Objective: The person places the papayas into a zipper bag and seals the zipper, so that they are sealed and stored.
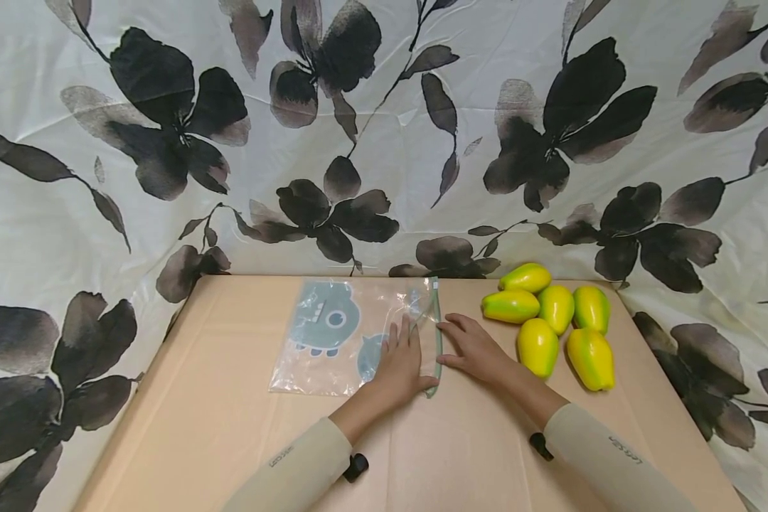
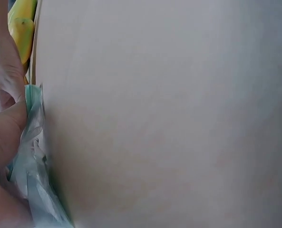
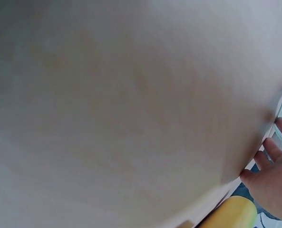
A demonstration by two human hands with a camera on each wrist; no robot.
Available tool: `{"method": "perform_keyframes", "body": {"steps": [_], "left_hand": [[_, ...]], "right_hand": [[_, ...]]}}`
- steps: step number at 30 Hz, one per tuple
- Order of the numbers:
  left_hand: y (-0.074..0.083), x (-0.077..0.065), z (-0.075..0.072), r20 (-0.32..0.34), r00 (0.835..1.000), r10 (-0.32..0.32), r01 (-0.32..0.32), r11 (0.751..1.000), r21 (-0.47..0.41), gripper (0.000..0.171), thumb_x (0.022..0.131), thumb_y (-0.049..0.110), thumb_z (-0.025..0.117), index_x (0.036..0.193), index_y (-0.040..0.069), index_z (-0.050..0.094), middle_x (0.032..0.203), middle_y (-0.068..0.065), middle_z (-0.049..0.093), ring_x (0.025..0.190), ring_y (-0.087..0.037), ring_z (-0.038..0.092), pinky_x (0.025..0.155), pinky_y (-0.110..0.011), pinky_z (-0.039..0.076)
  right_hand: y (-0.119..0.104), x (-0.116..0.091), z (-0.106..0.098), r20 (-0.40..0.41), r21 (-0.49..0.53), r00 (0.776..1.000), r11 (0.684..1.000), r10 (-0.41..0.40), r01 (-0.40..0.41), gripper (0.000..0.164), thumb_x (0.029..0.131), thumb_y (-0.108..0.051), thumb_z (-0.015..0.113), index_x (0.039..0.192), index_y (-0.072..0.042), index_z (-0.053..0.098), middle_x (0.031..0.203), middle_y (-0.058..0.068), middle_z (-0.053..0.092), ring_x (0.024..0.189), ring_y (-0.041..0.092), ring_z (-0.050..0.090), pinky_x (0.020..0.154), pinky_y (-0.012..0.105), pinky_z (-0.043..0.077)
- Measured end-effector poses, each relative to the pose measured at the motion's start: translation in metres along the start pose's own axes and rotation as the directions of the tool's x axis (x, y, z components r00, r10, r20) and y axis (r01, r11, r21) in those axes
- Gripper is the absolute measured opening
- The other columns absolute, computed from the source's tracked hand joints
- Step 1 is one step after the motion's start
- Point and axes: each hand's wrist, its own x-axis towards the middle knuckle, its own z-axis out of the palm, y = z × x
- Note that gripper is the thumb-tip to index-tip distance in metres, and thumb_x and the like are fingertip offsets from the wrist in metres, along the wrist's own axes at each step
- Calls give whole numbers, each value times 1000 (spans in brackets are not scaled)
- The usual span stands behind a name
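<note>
Two bare hands work at one flat, clear plastic bag with a green strip along its right edge. The left hand (image 1: 400,359) lies on the right part of the clear plastic bag (image 1: 368,309), fingers extended and slightly spread, its thumb reaching the green strip (image 1: 436,302). The right hand (image 1: 476,348) is just right of the bag, its fingertips and thumb spread apart and touching the strip from outside. The two hands are near each other but apart, and neither is clamped round anything.

The bag lies flat on the light brown table (image 1: 185,427). Its print shows one large blue-grey cartoon creature (image 1: 326,316) with a round eye on the bag's left half, and one smaller blue-grey figure (image 1: 369,355) partly covered by the left hand.

Right of the bag, beyond the right hand, six smooth yellow-green oval fruits (image 1: 555,311) sit in a loose cluster.

On the bag's near side are two beige sleeves (image 1: 294,469), one per arm, each with one line of small dark lettering, too small to read surely. One black fitting (image 1: 356,467) shows beside each cuff. Behind the bag hangs white cloth (image 1: 416,178) printed with black-grey flowers.
</note>
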Motion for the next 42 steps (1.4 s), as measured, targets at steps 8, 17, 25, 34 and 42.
{"method": "perform_keyframes", "body": {"steps": [8,17,25,34,42], "left_hand": [[2,0,3,-80,997,13,-11,1000,25,122,77,52,87,160,-7,21,171,-29,4,155,-51,17,119,-62,34],[3,-2,3,-92,996,-11,9,1000,-21,119,75,45,91,160,-6,24,172,-26,4,157,-48,17,119,-61,34],[0,-5,-1,-108,994,-9,-3,994,-109,125,71,40,95,161,-5,20,173,-22,-1,158,-46,12,121,-61,31],[-2,-5,-2,-109,994,-17,2,991,-137,125,71,40,95,160,-4,20,174,-20,-1,158,-45,13,122,-59,30],[-3,-3,0,-107,994,-16,0,989,-145,125,70,40,95,161,-3,20,174,-19,-2,158,-45,13,122,-59,30]], "right_hand": [[0,-1,0,4,3,1000,1000,7,-7,75,90,-47,78,150,-11,51,157,19,44,143,42,43,118,60,37],[0,-1,1,-10,16,1000,1000,-6,6,75,90,-44,79,150,-8,52,155,21,45,141,43,44,117,60,37],[-2,-2,-1,-13,18,1000,1000,-8,8,74,90,-44,79,149,-7,52,155,21,45,142,43,45,117,60,38],[-2,-2,-1,13,11,1000,1000,4,-4,76,91,-47,77,151,-9,50,158,19,43,144,41,42,118,59,37],[-3,-3,-2,4,0,1000,1000,-8,8,75,91,-46,77,150,-8,51,156,21,44,142,42,44,117,59,38]]}}
